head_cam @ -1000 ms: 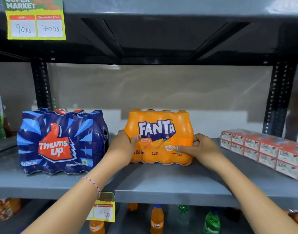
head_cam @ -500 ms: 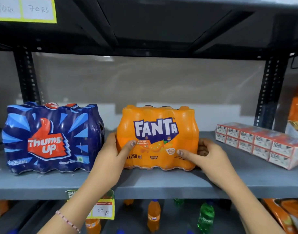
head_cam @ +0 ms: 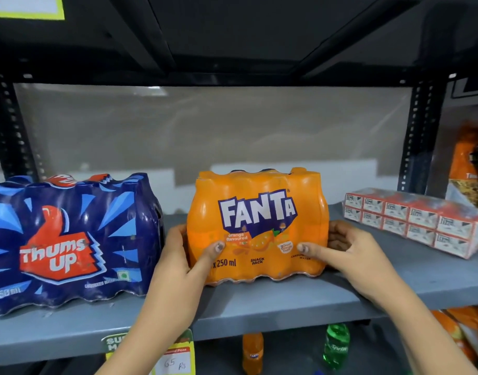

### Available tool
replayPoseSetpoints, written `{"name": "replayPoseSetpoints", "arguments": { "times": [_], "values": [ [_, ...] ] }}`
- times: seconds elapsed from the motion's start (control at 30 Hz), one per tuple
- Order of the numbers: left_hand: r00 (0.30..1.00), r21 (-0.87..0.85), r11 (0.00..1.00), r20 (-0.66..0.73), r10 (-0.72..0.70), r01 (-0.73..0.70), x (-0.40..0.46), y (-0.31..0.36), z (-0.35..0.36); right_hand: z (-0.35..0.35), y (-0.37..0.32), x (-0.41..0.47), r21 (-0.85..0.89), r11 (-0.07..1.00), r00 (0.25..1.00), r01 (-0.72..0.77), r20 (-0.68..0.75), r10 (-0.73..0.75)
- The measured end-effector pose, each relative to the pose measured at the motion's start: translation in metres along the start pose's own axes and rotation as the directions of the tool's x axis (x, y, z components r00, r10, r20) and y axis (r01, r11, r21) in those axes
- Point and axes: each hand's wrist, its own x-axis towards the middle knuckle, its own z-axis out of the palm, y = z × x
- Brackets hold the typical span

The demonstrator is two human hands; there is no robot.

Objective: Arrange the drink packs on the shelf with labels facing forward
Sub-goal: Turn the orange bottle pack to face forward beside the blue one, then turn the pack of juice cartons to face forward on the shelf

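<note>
An orange Fanta pack [head_cam: 258,220] stands upright on the grey shelf [head_cam: 286,301], its label facing me. My left hand [head_cam: 183,263] grips its left side, thumb across the front. My right hand [head_cam: 348,253] grips its right side, thumb on the front too. A blue Thums Up pack [head_cam: 67,239] stands to the left with its label forward, a narrow gap apart from the Fanta pack.
A red-and-white carton pack [head_cam: 413,220] lies on the shelf at the right. Black uprights [head_cam: 416,136] flank the bay. Below hang a price tag [head_cam: 175,361] and loose bottles, orange [head_cam: 252,353] and green [head_cam: 336,345]. Orange packets [head_cam: 470,163] sit at the far right.
The Fanta pack has come forward toward the shelf's front edge with both hands on it. The view has moved closer and lower.
</note>
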Motion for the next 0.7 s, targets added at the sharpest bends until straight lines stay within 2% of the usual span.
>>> {"name": "replayPoseSetpoints", "arguments": {
  "times": [0.2,0.27,0.33,0.37,0.43,0.47,0.53,0.6,0.67,0.7],
  "values": [
    [1.0,-0.003,1.0,-0.028,0.012,-0.012,-0.004,0.001,0.002,0.004,-0.001,-0.002,0.03,1.0,1.0,0.006,0.003,-0.007],
    [0.998,0.018,1.0,-0.063,0.017,-0.016,-0.006,0.005,0.006,0.0,-0.002,-0.002,0.036,0.999,0.999,0.0,0.047,-0.001],
    [0.996,0.052,0.998,-0.086,0.026,-0.021,-0.008,0.008,0.007,-0.014,-0.006,-0.004,0.041,0.999,0.997,-0.017,0.081,0.014],
    [0.995,0.072,0.997,-0.093,0.03,-0.024,-0.009,0.01,0.008,-0.026,-0.008,-0.007,0.001,1.0,0.998,0.022,0.063,-0.022],
    [0.994,0.111,0.993,-0.101,0.046,-0.034,-0.01,0.014,0.008,-0.062,-0.017,-0.009,-0.196,0.969,0.982,0.15,-0.085,-0.169],
    [0.993,0.121,0.992,-0.105,0.045,-0.032,-0.011,0.016,0.009,-0.084,-0.022,-0.009,-0.289,0.939,0.948,0.187,-0.199,-0.25],
    [0.993,0.124,0.992,-0.112,0.029,-0.015,-0.012,0.018,0.008,-0.14,-0.022,-0.002,-0.456,0.879,0.863,0.137,-0.38,-0.332],
    [0.993,0.118,0.993,-0.116,0.01,0.004,-0.012,0.019,0.007,-0.192,-0.009,0.012,-0.563,0.816,0.865,-0.129,-0.466,-0.185],
    [0.991,0.133,0.991,-0.133,0.026,-0.008,-0.014,0.018,0.009,-0.231,0.015,0.021,-0.506,0.781,0.879,-0.366,-0.464,0.111],
    [0.985,0.118,0.993,-0.166,0.035,-0.015,-0.016,0.018,0.013,-0.244,0.027,0.024,-0.421,0.808,0.882,-0.412,-0.407,0.238]
  ]
}}
